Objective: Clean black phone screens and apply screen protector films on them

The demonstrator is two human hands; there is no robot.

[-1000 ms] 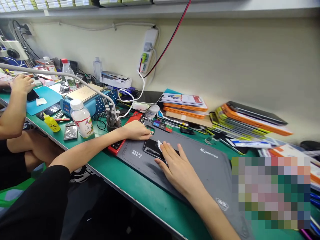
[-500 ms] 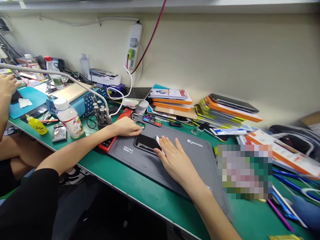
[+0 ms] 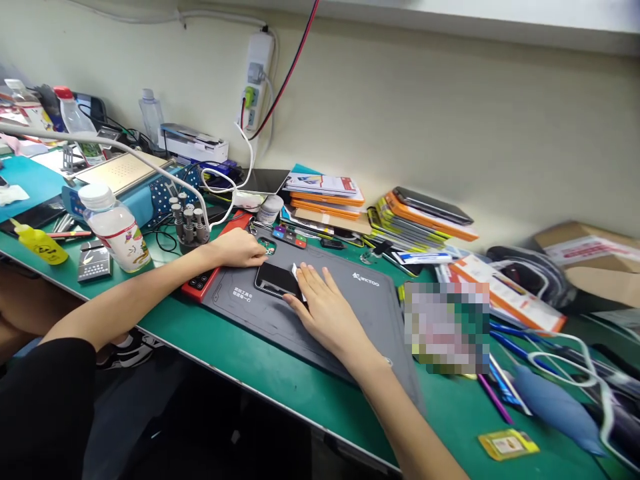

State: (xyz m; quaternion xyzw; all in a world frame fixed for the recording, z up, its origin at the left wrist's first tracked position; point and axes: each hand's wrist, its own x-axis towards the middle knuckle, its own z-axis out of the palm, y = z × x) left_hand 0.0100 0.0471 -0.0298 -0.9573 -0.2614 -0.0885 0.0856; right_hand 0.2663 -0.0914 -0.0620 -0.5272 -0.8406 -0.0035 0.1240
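A black phone [image 3: 273, 279] lies flat on a grey work mat [image 3: 350, 307] on the green bench. My right hand [image 3: 323, 310] lies flat, fingers stretched, pressing a small white wipe [image 3: 296, 273] onto the phone's right end. My left hand [image 3: 240, 248] rests at the phone's far left corner with fingers curled against it, holding it steady. A red device [image 3: 215, 267] lies just left of the mat under my left wrist.
A plastic bottle [image 3: 116, 230], a yellow glue bottle [image 3: 37, 242] and a stand of metal posts [image 3: 187, 223] sit to the left. Stacks of orange and white packages [image 3: 325, 195] line the wall. Cables, a blue blower [image 3: 555, 407] and a cardboard box [image 3: 583, 247] lie right.
The view has swung right and down, so the neighbour's arm has left the picture. Both hands stay on the phone, the right one still over the white wipe.
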